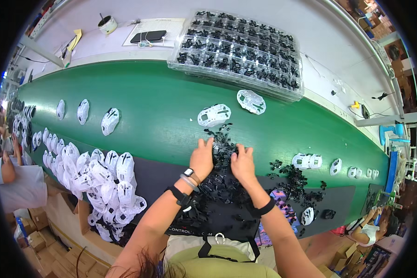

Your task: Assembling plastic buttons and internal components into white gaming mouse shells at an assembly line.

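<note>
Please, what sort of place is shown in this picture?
Most likely a factory assembly workshop: white plastic shells lie along a long green work surface, small black parts lie heaped in front, and a clear compartment tray holds similar ones.

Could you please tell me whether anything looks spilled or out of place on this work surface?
Perhaps the small black parts: they lie loosely heaped between the left hand and right hand, whereas others sit in the clear compartment tray. Nothing looks clearly damaged.

Small black parts (223,180), loose heap, straddling green surface (160,109), dark mat (155,183).
</note>
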The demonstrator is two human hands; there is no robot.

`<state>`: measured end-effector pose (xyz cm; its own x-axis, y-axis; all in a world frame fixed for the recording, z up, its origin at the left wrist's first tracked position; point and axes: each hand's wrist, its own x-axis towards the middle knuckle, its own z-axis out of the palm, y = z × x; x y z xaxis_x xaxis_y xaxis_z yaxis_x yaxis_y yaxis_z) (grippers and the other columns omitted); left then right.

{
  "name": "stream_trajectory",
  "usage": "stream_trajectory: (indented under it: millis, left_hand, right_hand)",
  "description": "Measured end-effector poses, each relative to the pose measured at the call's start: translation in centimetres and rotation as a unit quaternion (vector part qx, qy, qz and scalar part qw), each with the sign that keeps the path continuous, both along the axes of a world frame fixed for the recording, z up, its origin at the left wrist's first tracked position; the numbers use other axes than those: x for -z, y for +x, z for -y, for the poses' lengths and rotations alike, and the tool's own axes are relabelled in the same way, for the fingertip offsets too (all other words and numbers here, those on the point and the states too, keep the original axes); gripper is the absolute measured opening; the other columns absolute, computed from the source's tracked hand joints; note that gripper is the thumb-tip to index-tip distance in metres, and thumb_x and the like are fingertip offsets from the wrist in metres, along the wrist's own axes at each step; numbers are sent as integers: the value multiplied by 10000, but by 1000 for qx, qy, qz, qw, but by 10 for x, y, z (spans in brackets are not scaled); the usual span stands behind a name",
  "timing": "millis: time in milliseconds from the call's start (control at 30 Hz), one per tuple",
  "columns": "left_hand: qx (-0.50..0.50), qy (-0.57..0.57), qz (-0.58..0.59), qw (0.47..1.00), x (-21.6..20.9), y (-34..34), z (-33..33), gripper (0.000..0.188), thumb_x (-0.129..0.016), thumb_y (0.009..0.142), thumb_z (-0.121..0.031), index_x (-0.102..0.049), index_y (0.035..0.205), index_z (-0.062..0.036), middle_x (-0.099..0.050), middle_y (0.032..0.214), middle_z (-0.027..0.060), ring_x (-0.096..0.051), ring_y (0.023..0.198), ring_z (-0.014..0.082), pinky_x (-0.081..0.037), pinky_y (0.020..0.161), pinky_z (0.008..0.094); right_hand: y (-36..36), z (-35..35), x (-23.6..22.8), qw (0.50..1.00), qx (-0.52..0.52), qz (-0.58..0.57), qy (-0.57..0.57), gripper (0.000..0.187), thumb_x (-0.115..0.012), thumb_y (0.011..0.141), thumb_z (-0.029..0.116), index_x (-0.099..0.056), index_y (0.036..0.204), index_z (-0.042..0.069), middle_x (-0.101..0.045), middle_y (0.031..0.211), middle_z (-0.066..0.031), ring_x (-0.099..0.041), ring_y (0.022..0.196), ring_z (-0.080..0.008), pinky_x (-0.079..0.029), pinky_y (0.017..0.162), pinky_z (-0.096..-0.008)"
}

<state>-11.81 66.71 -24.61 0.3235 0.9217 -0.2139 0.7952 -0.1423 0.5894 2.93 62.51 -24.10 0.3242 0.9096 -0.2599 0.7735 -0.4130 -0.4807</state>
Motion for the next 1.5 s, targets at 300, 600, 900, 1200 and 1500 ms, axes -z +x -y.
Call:
stream_trajectory:
  millis: [300,600,900,1200,1500]
  left_hand:
    - [4,-83,305,949,-21,45,27,541,-479,709,74,-370,1234,-4,-486,1057,224,-471,1003,391,-395,868,392]
    - [173,-199,246,933,-54,46,98,587,-467,719,35,-371,1286,-85,-433,1221,213,-526,967,380,-456,801,400]
    - [42,54,-98,993,-23,-45,-17,768,-553,606,104,-296,1307,-76,-422,1130,149,-550,782,345,-496,643,392]
    - [57,-46,-75,994,-5,-38,-1,686,-533,659,73,-329,1294,-87,-398,1035,177,-563,711,352,-485,602,414]
    - [6,-58,54,997,-1,0,18,544,-539,655,89,-428,1176,-23,-432,1031,185,-549,811,388,-471,694,427]
  right_hand:
    - [3,17,-8,972,78,-203,86,255,-513,809,173,-537,948,-39,-521,912,-194,-506,889,-338,-400,799,-384]
    - [54,109,-85,979,-97,-47,-173,489,-595,790,296,-457,1132,-25,-441,1120,-260,-504,998,-412,-440,803,-435]
    - [50,-66,-45,978,-200,53,5,606,-602,689,47,-360,1243,95,-410,1132,-189,-461,1002,-374,-451,805,-425]
    - [8,-40,-13,942,-325,8,-81,638,-449,634,-105,-414,1227,129,-400,1065,-208,-457,922,-417,-419,804,-447]
    - [-33,0,2,991,-63,-116,-2,681,-465,617,-118,-359,1256,92,-387,1048,-237,-433,959,-412,-385,858,-410]
